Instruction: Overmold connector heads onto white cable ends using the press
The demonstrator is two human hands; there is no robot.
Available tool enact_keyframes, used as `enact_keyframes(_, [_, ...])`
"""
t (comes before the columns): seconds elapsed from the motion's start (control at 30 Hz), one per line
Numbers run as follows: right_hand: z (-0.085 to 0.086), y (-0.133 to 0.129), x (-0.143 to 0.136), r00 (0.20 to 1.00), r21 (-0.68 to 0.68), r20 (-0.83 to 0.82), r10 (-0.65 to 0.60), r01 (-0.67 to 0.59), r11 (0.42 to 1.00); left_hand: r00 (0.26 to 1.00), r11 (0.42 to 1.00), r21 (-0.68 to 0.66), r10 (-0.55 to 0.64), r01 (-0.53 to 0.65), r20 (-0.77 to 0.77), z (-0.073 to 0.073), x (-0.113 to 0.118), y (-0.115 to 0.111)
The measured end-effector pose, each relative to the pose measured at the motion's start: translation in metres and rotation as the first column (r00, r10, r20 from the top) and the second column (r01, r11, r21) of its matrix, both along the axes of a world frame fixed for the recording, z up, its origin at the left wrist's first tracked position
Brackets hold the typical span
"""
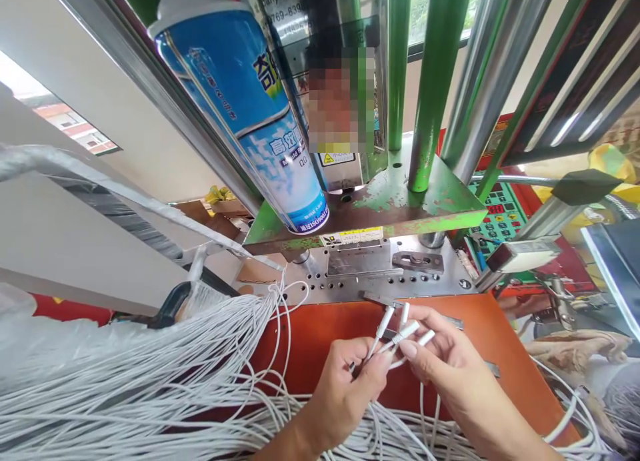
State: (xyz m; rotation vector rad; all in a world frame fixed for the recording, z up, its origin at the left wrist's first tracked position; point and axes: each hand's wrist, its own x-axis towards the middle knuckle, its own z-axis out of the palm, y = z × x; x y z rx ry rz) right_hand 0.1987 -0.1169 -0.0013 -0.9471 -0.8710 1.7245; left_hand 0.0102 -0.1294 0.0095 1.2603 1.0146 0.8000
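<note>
Several thin white cables with white moulded ends are gathered between my two hands above the orange bench front. My left hand [345, 391] is closed, its thumb and fingers pinching the cables just below their ends; one cable end [385, 321] sticks up from it. A small dark thing shows inside this fist, too hidden to name. My right hand [453, 364] has its thumb and fingers closed around the other cable ends [407, 330], close to the left fingertips. Behind the hands lies a metal press bed [345, 291] with a flat mould block on it.
A blue spray can [250, 114] stands on the green press plate [425, 211]. Long white cables [200, 361] spread over the left side and below my hands. Green columns [435, 94] rise behind, and a control panel [500, 214] with buttons is at the right.
</note>
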Motion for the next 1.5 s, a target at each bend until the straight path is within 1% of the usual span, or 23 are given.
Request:
enact_keyframes(0.07, [0.0, 0.0, 0.002, 1.0, 0.032, -0.001, -0.025, 0.026, 0.999, 1.0, 1.0, 0.026, -0.003, 0.003, -0.012, 0.0, 0.0, 0.001])
enact_keyframes(0.13, [0.001, 0.0, 0.005, 0.999, 0.067, -0.015, -0.036, 0.037, 0.997, 0.999, 0.996, 0.089, -0.011, 0.016, -0.053, 0.0, -0.001, 0.004])
enact_keyframes(0.17, [0.002, 0.0, 0.006, 0.999, 0.082, -0.019, -0.035, 0.036, 0.996, 0.995, 0.987, 0.157, -0.008, 0.024, -0.096, 0.001, -0.001, 0.005])
enact_keyframes(0.2, [0.003, 0.001, 0.007, 0.999, 0.091, -0.022, -0.033, 0.035, 0.995, 0.988, 0.965, 0.259, 0.008, 0.033, -0.155, 0.001, -0.002, 0.007])
enact_keyframes(0.23, [0.004, 0.001, 0.008, 0.999, 0.091, -0.026, -0.035, 0.037, 0.995, 0.974, 0.919, 0.393, 0.049, 0.043, -0.222, 0.001, -0.003, 0.009])
enact_keyframes(0.27, [0.005, 0.002, 0.009, 0.999, 0.082, -0.032, -0.039, 0.042, 0.996, 0.951, 0.841, 0.537, 0.113, 0.062, -0.286, 0.002, -0.005, 0.012])
enact_keyframes(0.3, [0.006, 0.002, 0.01, 0.998, 0.067, -0.039, -0.049, 0.051, 0.996, 0.922, 0.737, 0.67, 0.191, 0.092, -0.337, 0.002, -0.006, 0.014])
enact_keyframes(0.33, [0.006, 0.003, 0.01, 0.998, 0.05, -0.045, -0.054, 0.057, 0.997, 0.888, 0.623, 0.771, 0.271, 0.131, -0.371, 0.002, -0.008, 0.015])
enact_keyframes(0.37, [0.006, 0.004, 0.01, 0.997, 0.034, -0.043, -0.059, 0.061, 0.998, 0.854, 0.523, 0.834, 0.341, 0.175, -0.394, 0.002, -0.009, 0.016])
enact_keyframes(0.4, [0.006, 0.004, 0.011, 0.998, 0.027, -0.035, -0.061, 0.062, 0.998, 0.821, 0.45, 0.865, 0.393, 0.22, -0.413, 0.003, -0.011, 0.017])
enact_keyframes(0.43, [0.006, 0.005, 0.011, 0.998, 0.029, -0.02, -0.062, 0.062, 0.998, 0.795, 0.403, 0.878, 0.428, 0.259, -0.431, 0.003, -0.012, 0.017])
enact_keyframes(0.5, [0.005, 0.005, 0.011, 0.997, 0.045, 0.033, -0.069, 0.068, 0.997, 0.759, 0.357, 0.881, 0.464, 0.312, -0.457, 0.004, -0.015, 0.017])
enact_keyframes(0.63, [0.006, 0.003, 0.012, 0.977, 0.094, 0.16, -0.142, 0.128, 0.987, 0.72, 0.319, 0.88, 0.508, 0.352, -0.473, 0.006, -0.017, 0.015])
enact_keyframes(0.7, [0.007, 0.002, 0.012, 0.966, 0.117, 0.199, -0.167, 0.146, 0.982, 0.707, 0.32, 0.873, 0.513, 0.368, -0.486, 0.007, -0.018, 0.015])
enact_keyframes(0.83, [0.007, 0.001, 0.014, 0.96, 0.11, 0.238, -0.144, 0.121, 0.987, 0.692, 0.332, 0.861, 0.514, 0.386, -0.508, 0.007, -0.019, 0.015])
enact_keyframes(0.9, [0.005, 0.002, 0.014, 0.952, 0.117, 0.265, -0.152, 0.125, 0.985, 0.68, 0.327, 0.863, 0.533, 0.384, -0.504, 0.007, -0.019, 0.016])
enact_keyframes(1.07, [0.004, 0.001, 0.011, 0.863, 0.189, 0.406, -0.3, 0.242, 0.952, 0.646, 0.318, 0.877, 0.593, 0.36, -0.48, 0.006, -0.019, 0.018])
enact_keyframes(1.1, [0.006, -0.001, 0.01, 0.867, 0.192, 0.408, -0.286, 0.225, 0.955, 0.635, 0.321, 0.875, 0.602, 0.361, -0.483, 0.006, -0.019, 0.019])
enact_keyframes(1.13, [0.009, -0.003, 0.008, 0.887, 0.172, 0.396, -0.239, 0.184, 0.968, 0.625, 0.324, 0.873, 0.61, 0.364, -0.486, 0.006, -0.019, 0.019])
enact_keyframes(1.2, [0.017, -0.008, 0.004, 0.934, 0.078, 0.344, -0.096, 0.073, 0.994, 0.605, 0.335, 0.865, 0.619, 0.373, -0.5, 0.006, -0.019, 0.019])
enact_keyframes(1.27, [0.022, -0.011, 0.001, 0.958, -0.015, 0.287, 0.012, -0.008, 1.0, 0.594, 0.342, 0.859, 0.621, 0.38, -0.511, 0.006, -0.019, 0.02])
enact_keyframes(1.33, [0.024, -0.012, 0.0, 0.969, -0.028, 0.245, 0.037, -0.031, 0.999, 0.592, 0.336, 0.859, 0.623, 0.387, -0.511, 0.006, -0.019, 0.02])
enact_keyframes(1.5, [0.02, -0.01, 0.002, 0.975, 0.035, 0.216, 0.044, -0.053, 0.998, 0.589, 0.296, 0.87, 0.646, 0.393, -0.486, 0.007, -0.019, 0.02])
